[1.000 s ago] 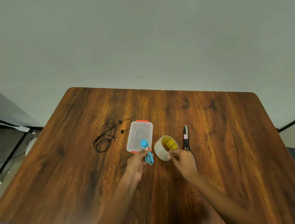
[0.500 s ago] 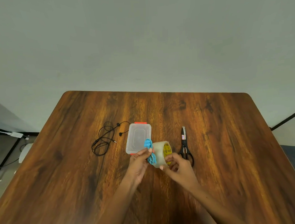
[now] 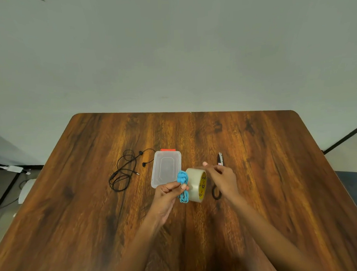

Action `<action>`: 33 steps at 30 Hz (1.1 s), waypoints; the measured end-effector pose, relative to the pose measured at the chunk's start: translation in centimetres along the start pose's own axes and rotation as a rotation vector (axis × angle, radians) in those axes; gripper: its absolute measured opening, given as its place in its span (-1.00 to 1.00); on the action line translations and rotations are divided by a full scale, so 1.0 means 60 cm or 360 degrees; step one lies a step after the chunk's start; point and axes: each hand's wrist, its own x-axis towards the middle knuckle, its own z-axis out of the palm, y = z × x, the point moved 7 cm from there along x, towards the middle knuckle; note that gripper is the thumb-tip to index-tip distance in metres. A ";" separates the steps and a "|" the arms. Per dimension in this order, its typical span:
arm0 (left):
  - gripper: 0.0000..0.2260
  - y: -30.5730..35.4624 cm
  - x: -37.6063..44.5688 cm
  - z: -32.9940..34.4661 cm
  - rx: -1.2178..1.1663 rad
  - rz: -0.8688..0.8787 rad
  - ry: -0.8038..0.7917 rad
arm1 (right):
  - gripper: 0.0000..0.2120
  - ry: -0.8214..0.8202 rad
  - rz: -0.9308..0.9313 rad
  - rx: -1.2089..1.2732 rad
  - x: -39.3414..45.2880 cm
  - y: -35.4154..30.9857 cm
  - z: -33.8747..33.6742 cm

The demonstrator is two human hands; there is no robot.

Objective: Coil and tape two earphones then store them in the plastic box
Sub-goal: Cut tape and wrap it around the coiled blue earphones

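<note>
L hand [image 3: 167,192] sits just above the counter [image 3: 74,211] w/ fingers curled, pinching the coiled blue earphones [image 3: 183,185] between thumb and fingertips — the bundle hangs below the grip, buds bunched at the top. The roll of clear tape [image 3: 196,184] stands on edge right beside the blue coil, touching or nearly touching it; yellow printed core faces right. Whether the L hand also props the roll — can't tell.

R hand [image 3: 222,177] is raised just right of the roll, fingers curled in, thumb and forefinger pinched together near the roll's top edge. It looks like it pinches the tape's free end, but the strip itself is too clear to make out.

Plastic box [image 3: 166,168] lies on the counter just beyond the L hand, lid on, red latch at its far end. The black earphones [image 3: 124,172] lie loose and uncoiled to the left of the box, near it, one bud close to its side. Scissors [image 3: 219,161] lie right of the tape, partly hidden behind the R hand — blade tip and one handle loop show.
</note>
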 end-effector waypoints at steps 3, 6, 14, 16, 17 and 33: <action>-0.88 0.005 -0.001 0.007 0.0152 0.0025 -0.0042 | -0.60 -0.0130 0.0216 -0.0026 0.024 0.013 0.009; -0.87 0.008 -0.003 0.006 0.0234 0.0056 -0.0037 | -0.64 -0.0196 0.0368 0.0017 0.039 0.020 0.016; -0.85 0.020 -0.013 -0.001 0.0536 0.0097 -0.0047 | -0.91 -0.0266 0.0361 0.0060 0.039 0.022 0.025; -0.85 0.042 -0.015 -0.014 0.0639 0.0178 0.0047 | -0.91 -0.0173 0.0116 -0.0077 0.033 0.003 0.018; -0.86 0.055 -0.014 -0.023 0.0639 0.0210 0.0110 | -0.91 -0.0115 -0.0028 -0.0187 0.029 -0.007 0.015; -0.81 0.004 0.031 0.057 -0.0128 -0.0437 0.0393 | -0.88 0.0428 -0.0340 -0.0594 -0.020 -0.037 0.016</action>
